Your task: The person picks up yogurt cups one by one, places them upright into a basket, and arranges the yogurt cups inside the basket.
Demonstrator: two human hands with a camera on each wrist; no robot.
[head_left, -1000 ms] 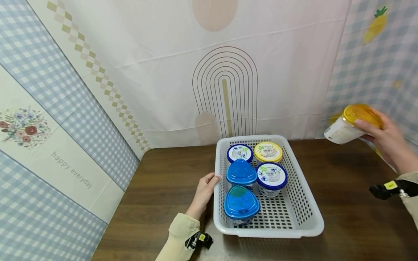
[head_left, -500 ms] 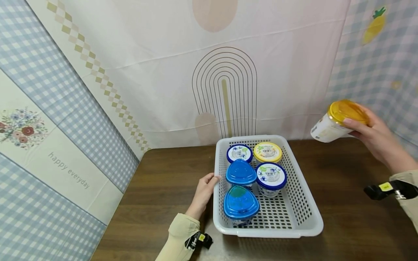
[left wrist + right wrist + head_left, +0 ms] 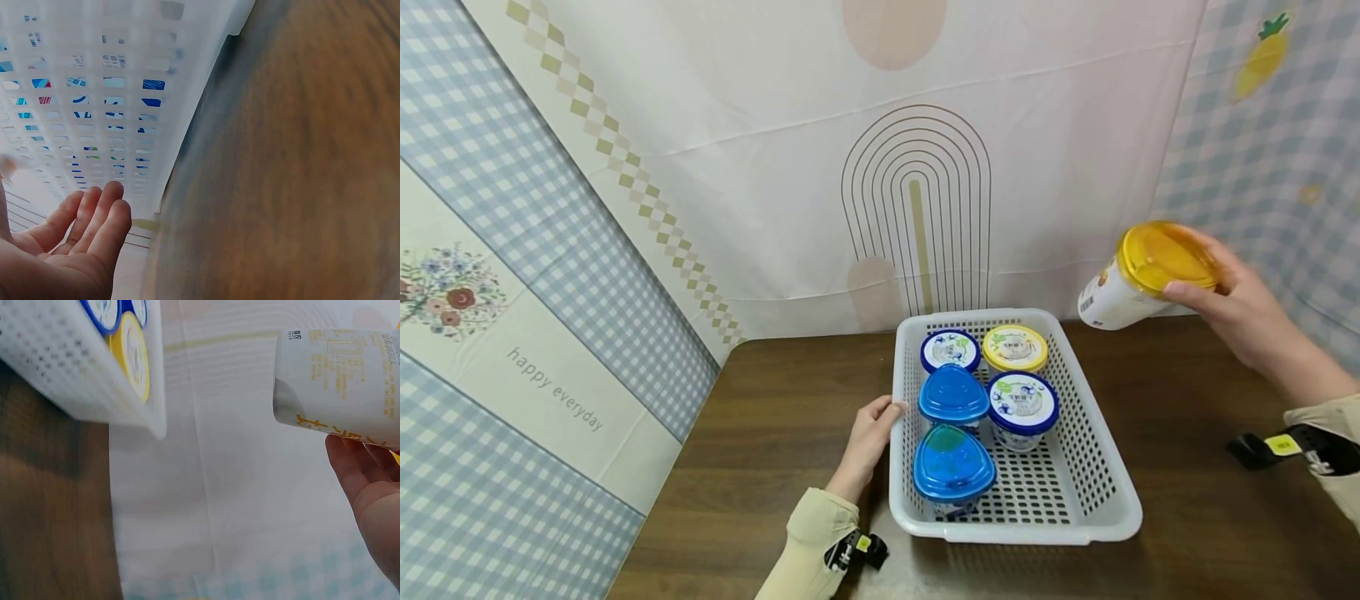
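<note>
My right hand (image 3: 1247,312) grips a white canister (image 3: 1112,296) with a yellow plastic lid, held tilted in the air right of the basket. Printed yellow text shows on its side in the right wrist view. My left hand (image 3: 867,442) holds the left rim of a white perforated basket (image 3: 1015,533). Inside are two tubs with blue rounded-triangle lids, the rear one (image 3: 955,392) and the front one (image 3: 953,462). Beside them stand two round tubs with blue-rimmed lids, one at the back (image 3: 950,350) and one mid-basket (image 3: 1022,402), plus a yellow-lidded tub (image 3: 1015,348).
The basket sits on a dark brown wooden table (image 3: 760,467). A pale printed cloth (image 3: 1060,167) hangs behind the table's back edge. Blue checked cloth (image 3: 1232,175) covers the right side, and more hangs at the left. The basket's front right floor (image 3: 1037,496) is bare.
My right hand has carried the yellow-lidded canister leftward and slightly up, closer to the basket. My left hand, the basket and the tubs inside stay where they were.
</note>
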